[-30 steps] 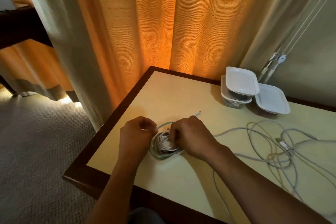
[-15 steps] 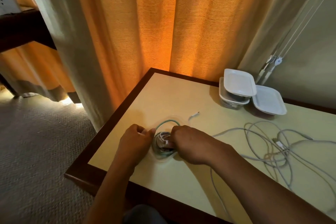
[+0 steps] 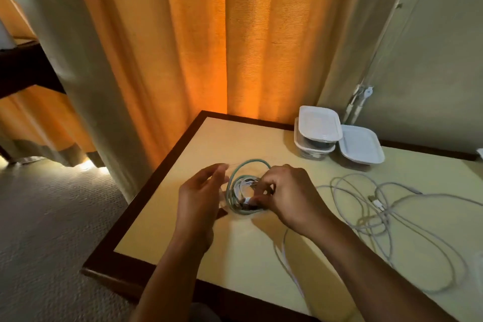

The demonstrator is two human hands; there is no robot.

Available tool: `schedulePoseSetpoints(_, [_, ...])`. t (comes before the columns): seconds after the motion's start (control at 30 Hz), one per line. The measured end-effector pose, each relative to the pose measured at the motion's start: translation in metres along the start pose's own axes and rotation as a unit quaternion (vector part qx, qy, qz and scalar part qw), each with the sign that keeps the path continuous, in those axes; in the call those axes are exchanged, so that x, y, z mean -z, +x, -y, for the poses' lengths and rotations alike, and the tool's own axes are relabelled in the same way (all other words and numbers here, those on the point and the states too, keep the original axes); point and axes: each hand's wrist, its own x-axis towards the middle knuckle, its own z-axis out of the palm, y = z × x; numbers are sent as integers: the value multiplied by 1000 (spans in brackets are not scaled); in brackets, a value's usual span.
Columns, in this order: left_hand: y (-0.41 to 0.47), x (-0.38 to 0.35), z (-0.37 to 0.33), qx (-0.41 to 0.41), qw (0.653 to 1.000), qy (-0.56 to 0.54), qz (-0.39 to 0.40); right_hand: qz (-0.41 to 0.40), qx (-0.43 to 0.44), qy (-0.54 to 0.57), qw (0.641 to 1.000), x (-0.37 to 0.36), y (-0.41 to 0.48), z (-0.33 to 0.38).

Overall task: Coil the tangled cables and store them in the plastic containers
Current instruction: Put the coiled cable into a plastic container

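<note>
Here's the coil (image 3: 241,185), a small bundle of white cable wound tight with a green cable (image 3: 251,163) looped wider around it, lying flat on the table (image 3: 209,238) close to its left edge, about midway between near and far edges. The right hand (image 3: 285,196) is bent over it, fingers curled, pinching a white end at the coil's near side; this looks like the tucking-in stage, securing the last loose end so the loops hold. The left hand (image 3: 201,191) is just beside the coil on its left, fingers spread and relaxed, gripping nothing, blurred in motion. There may be a clear tub under the coil, but that cannot be told from here. Next up, by my reckoning: get that green loop pulled in snug, since it bulges out toward the far edge and could spring open, then steady the bundle with both hands. Over toward the right edge sprawls the tangle (image 3: 379,206), pale cables crossing each other, not yet coiled. At the far edge sit the stacked containers (image 3: 317,133) with a lid (image 3: 362,145) resting beside them.
</note>
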Motion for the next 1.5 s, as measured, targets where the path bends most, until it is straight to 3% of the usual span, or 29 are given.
schedulePoseSetpoints(0.3, [-29,-84,4,27,981,-4,191,-44,-42,-102,993,71,-75,-52])
schedulePoseSetpoints(0.43, [-37,-120,24,49,967,38,247,-102,-78,-79,989,93,-109,-75])
schedulePoseSetpoints(0.83, [-48,-166,63,119,959,28,256,-200,-117,-29,972,119,-154,-113])
schedulePoseSetpoints(0.93, [-46,-165,67,112,961,29,251,-277,-192,-74,939,130,-164,-130])
schedulePoseSetpoints(1.0, [-44,-165,69,111,961,25,251,-289,-344,-121,885,142,-180,-151])
schedulePoseSetpoints(1.1, [-43,-165,70,106,963,24,246,-200,-597,-161,760,153,-209,-183])
schedulePoseSetpoints(1.17, [-42,-165,72,108,965,24,236,-148,-669,-156,712,153,-224,-198])
schedulePoseSetpoints(1.5, [-39,-164,78,99,967,49,231,-139,-698,18,702,148,-217,-228])
